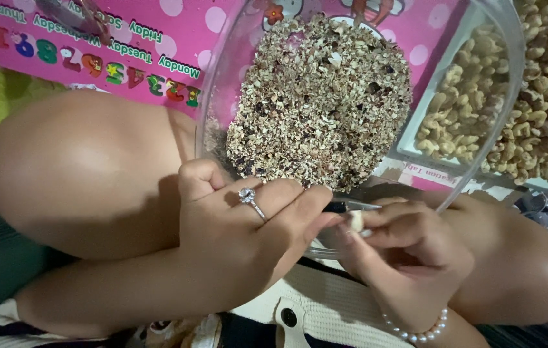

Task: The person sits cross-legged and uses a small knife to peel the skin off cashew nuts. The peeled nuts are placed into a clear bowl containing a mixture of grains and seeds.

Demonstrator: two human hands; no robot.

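Fingers of the left hand (248, 219) and right hand (409, 248) pinch one pale nut (356, 221) at the clear bowl's (509, 96) six o'clock rim — a thin blade (351, 206) (partly hidden) could slip into a fingertip; peel scraps (319, 100) heap at twelve.

Both hands fingertip to fingertip, left hand (248, 222) curled, right hand (409, 248) pinched shut.

A clear, glossy plastic bowl (506, 84) holds dry, rough shell flakes (322, 103). The ring (249, 196) is shiny metal, the bracelet (419, 332) smooth pearly beads, the mat (132, 38) glossy printed plastic.
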